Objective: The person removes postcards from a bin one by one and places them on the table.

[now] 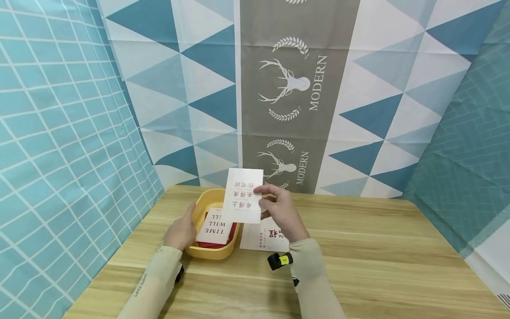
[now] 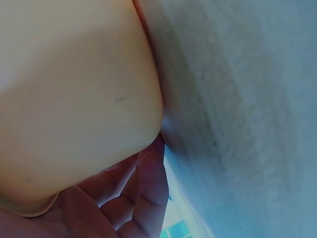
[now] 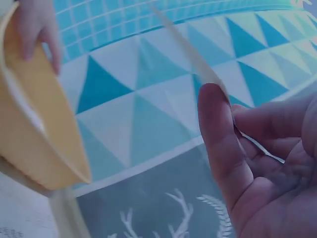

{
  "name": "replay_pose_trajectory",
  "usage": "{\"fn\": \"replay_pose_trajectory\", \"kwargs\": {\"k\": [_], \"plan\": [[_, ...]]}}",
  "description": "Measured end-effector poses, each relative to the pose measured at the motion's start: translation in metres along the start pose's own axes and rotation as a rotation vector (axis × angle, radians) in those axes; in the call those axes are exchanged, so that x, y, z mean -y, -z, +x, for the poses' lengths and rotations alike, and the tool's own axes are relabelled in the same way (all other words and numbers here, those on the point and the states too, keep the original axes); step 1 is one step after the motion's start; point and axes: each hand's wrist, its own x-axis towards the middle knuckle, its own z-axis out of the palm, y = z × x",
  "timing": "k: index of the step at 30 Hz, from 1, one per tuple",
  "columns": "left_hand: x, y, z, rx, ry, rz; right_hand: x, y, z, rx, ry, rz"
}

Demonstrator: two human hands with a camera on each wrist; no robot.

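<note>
Overhead, the right hand (image 1: 280, 212) pinches a white card (image 1: 244, 195) above the yellow tray (image 1: 205, 201), which sits at the table's (image 1: 358, 248) left edge beside open wood; the left hand (image 1: 181, 230) rests relaxed against its wall. Left wrist: fingers (image 2: 143, 193) lie flat on the tray (image 2: 74, 99); right wrist: thumb (image 3: 218, 134) and fingers clamp the card (image 3: 188, 49) edge-on, tray (image 3: 39, 129) left

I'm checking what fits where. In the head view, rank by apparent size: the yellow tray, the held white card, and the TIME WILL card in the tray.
1. yellow tray
2. held white card, though it is raised nearer the camera
3. TIME WILL card, partly covered, so unsure
</note>
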Motion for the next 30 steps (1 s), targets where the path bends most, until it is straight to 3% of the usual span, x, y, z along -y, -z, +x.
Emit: {"fn": "replay_pose_trajectory", "kwargs": {"k": [8,20,30], "plan": [[-0.001,-0.002,0.002,-0.008,-0.014,0.003,0.016,0.025,-0.008,-0.053,0.007,0.014],[-0.001,-0.002,0.002,0.001,-0.01,0.001,0.006,0.068,-0.007,-0.085,0.017,0.015],[0.002,0.0,0.001,-0.01,-0.019,0.016,-0.02,0.108,-0.006,-0.164,-0.15,-0.072]]}}
